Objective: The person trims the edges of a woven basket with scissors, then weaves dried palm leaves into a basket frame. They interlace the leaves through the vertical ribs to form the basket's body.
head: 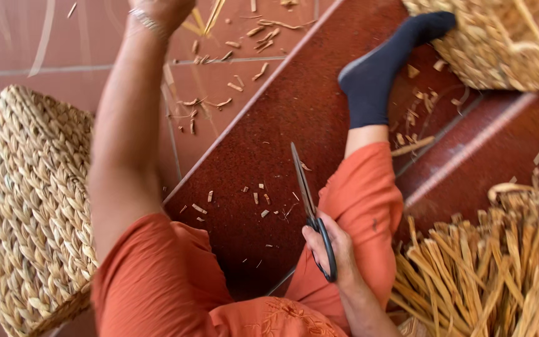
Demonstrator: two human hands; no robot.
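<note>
Woven basket point(26, 206) by L hand point(160, 9)

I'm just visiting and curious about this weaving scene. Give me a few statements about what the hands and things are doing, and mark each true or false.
1. The right hand holds black-handled scissors. True.
2. The scissors' blades are spread wide open. False: they lie closed together, pointing away from the person.
3. The left hand reaches out over the tiled floor. True.
4. A woven basket sits by the left arm. True.
5. The foot wears a white sock. False: the sock is dark.
6. The floor has no scraps on it. False: cut fibre bits are scattered around.
</note>
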